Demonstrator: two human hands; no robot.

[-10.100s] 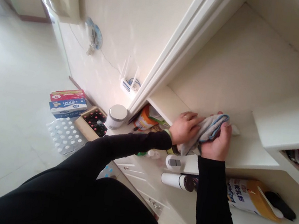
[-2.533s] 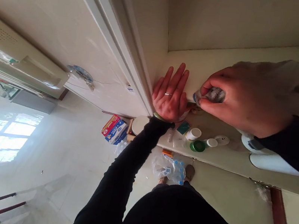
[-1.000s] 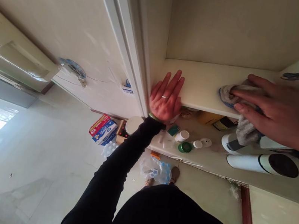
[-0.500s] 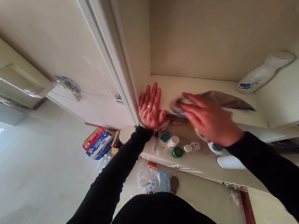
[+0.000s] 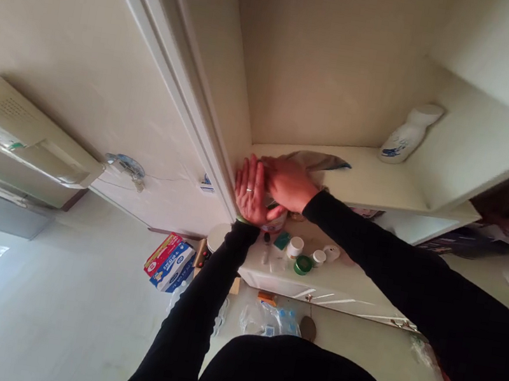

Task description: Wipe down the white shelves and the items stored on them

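Observation:
My left hand (image 5: 249, 190) rests flat with its fingers spread against the shelf edge (image 5: 360, 191), by the door frame, and a ring shows on one finger. My right hand (image 5: 287, 184) lies beside it and partly over it, pressing a grey cloth with a blue hem (image 5: 317, 160) onto the white shelf. The cloth trails out from under the palm. A white bottle with blue print (image 5: 405, 140) stands farther along the same shelf. My forearms are in black sleeves.
Below the shelf, a lower ledge holds small jars with white caps and a green lid (image 5: 303, 264). A plastic bag with water bottles (image 5: 267, 320) lies on the floor. Printed cartons (image 5: 169, 264) stand by the wall, left of the ledge.
My right hand has slid along the shelf toward my left hand, drawing the cloth with it. My left hand stays in place. The view has swung slightly.

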